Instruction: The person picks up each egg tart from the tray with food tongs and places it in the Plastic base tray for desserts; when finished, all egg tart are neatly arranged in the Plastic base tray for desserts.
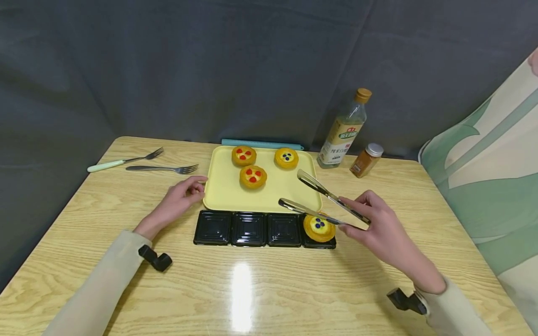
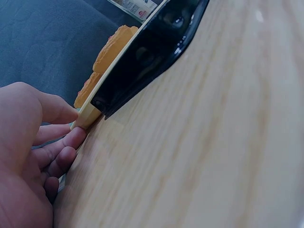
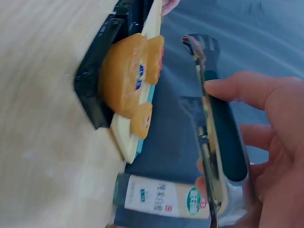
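My left hand [image 1: 182,196] grips the left edge of a yellow tray [image 1: 222,186], its fingers and thumb at the rim. On the tray are two tarts with red berries, one tart [image 1: 244,156] behind the other [image 1: 253,177], and a tart with blue berries [image 1: 286,158]. A black four-compartment plastic container [image 1: 250,228] lies along the tray's front. Another blue-berry tart [image 1: 319,227] sits in its rightmost compartment. My right hand [image 1: 382,228] holds metal tongs [image 1: 334,198], spread apart with nothing between the tips, over the tray's right front corner and that tart.
Two forks, one green-handled [image 1: 107,165] and one all metal [image 1: 155,168], lie left of the tray. A labelled bottle with an orange cap [image 1: 342,135] and a small brown jar [image 1: 365,161] stand back right. Behind the tray lies a teal bar [image 1: 262,144], before a dark curtain.
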Demonstrator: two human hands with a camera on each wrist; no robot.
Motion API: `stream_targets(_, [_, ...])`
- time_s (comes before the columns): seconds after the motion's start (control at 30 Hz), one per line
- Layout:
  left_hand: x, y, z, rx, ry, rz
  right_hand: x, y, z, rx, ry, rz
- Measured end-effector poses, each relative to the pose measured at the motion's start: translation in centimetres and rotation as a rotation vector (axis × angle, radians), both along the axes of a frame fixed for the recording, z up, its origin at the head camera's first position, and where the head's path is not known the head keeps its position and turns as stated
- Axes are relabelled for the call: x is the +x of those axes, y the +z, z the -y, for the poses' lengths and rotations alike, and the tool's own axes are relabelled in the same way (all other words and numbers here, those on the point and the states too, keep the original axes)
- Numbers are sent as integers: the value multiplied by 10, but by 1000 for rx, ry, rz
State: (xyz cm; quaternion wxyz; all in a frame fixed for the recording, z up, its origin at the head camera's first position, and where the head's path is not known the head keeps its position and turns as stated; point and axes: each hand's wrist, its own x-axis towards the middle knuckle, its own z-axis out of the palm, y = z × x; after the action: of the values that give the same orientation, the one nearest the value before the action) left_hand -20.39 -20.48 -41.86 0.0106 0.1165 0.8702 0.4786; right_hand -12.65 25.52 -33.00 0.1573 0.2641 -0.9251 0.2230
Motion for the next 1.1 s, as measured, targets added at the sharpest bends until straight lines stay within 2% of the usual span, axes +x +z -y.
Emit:
stream_targets(0.3, [0, 0, 0, -1, -1, 0, -24, 2, 24, 11, 33, 47])
stream_targets(0.73, [0, 0, 0, -2, -2, -6, -55, -5, 51, 15, 48, 145])
stream_targets(1.1, [0, 1, 0, -5, 0, -4, -69, -11, 70, 56, 55, 158])
